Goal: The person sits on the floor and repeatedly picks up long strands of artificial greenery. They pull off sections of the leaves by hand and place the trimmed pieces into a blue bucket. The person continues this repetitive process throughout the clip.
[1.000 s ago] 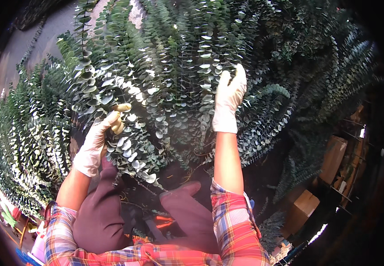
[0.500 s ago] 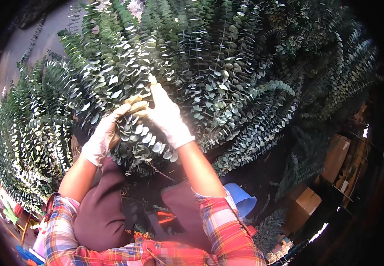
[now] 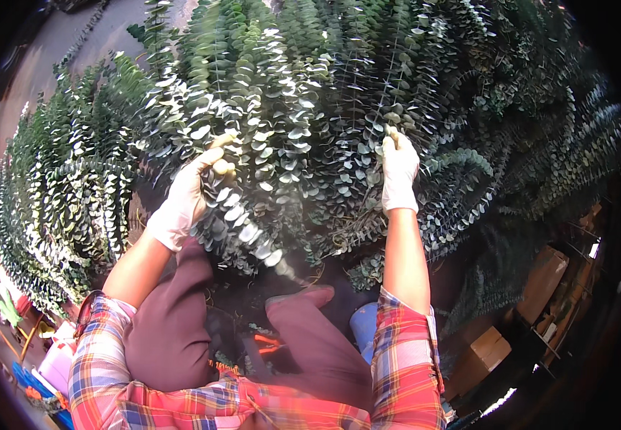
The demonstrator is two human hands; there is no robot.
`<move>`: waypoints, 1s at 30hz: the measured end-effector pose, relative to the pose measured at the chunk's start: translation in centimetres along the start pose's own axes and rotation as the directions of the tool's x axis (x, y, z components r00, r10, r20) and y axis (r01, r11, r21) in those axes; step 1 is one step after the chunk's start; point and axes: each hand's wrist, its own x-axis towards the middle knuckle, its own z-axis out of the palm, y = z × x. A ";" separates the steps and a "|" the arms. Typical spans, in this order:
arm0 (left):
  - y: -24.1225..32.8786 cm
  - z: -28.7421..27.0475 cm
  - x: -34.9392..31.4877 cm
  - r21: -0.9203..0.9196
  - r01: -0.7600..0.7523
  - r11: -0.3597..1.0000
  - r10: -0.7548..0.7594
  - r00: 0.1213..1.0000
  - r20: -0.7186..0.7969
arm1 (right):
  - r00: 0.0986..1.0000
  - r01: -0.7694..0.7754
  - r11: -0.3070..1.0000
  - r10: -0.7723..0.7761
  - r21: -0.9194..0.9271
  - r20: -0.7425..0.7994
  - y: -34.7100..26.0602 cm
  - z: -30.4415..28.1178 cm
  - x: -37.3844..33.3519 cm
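Observation:
In a white glove with yellowish fingertips, my left hand point(image 3: 187, 192) is closed around a bunch of eucalyptus stems point(image 3: 242, 221), whose lower ends slant down toward my knees. My right hand point(image 3: 400, 170), gloved the same way, reaches up and to the right. Its fingertips pinch a eucalyptus stem point(image 3: 393, 118) at the front of a big heap of upright eucalyptus branches point(image 3: 289, 100). Round grey-green leaves cover the stems and hide where most of them begin.
Another eucalyptus clump point(image 3: 74, 193) stands at the left. An orange-handled tool point(image 3: 267, 344) lies between my legs. Beside my right forearm is a blue container point(image 3: 364, 326). Cardboard boxes point(image 3: 491, 349) sit at the lower right, and a pink container point(image 3: 58, 364) at the lower left.
My right hand has left its place beside the left hand and moved right, onto a stem in the heap. My left hand keeps its bunch. The view has shifted slightly.

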 end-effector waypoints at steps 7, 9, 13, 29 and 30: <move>-0.4 -2.2 0.2 0.485 -0.151 0.862 0.329 0.892 -0.308 | 0.997 -0.055 0.998 0.055 -0.011 0.059 -0.3 0.6 -0.9; -0.7 -1.5 1.4 0.492 -0.155 0.857 0.310 0.917 -0.252 | 0.962 -0.254 0.967 0.248 0.034 0.113 -1.4 0.1 0.0; -0.6 -2.5 2.9 0.470 -0.041 0.882 0.181 0.949 -0.258 | 0.965 -0.126 0.960 0.177 -0.250 0.191 -4.1 0.4 0.6; 0.1 0.4 -2.7 0.804 -0.024 0.594 0.209 0.970 -0.125 | 0.796 0.506 0.855 -0.515 0.116 0.318 -17.5 8.5 -16.9; 0.0 0.1 -2.6 0.752 0.047 0.657 0.146 0.971 -0.189 | 0.758 0.484 0.867 -0.484 0.121 0.437 -18.1 9.1 -18.0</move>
